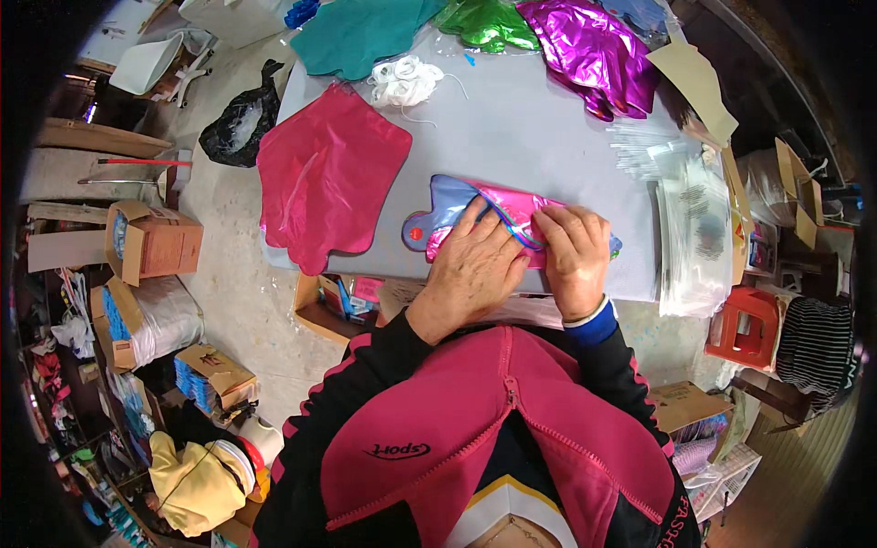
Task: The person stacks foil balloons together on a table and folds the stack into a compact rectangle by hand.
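Note:
A flat foil piece (498, 203), shiny pink with a blue part, lies folded at the table's near edge. A rounded blue tab with a red spot sticks out at its left end. My left hand (470, 269) rests flat on the foil, its fingers stretched toward the fold. At the right part of the fold, my right hand (575, 256) has its fingers curled down and closed on the pink foil. Its fingertips are partly hidden.
A stack of red foil shapes (333, 178) lies left on the grey table (521, 110). White string (405, 82), teal foil (365, 38), green foil (487, 23) and magenta foil (594, 55) are along the far side. Clear plastic bags (690, 237) cover the right edge.

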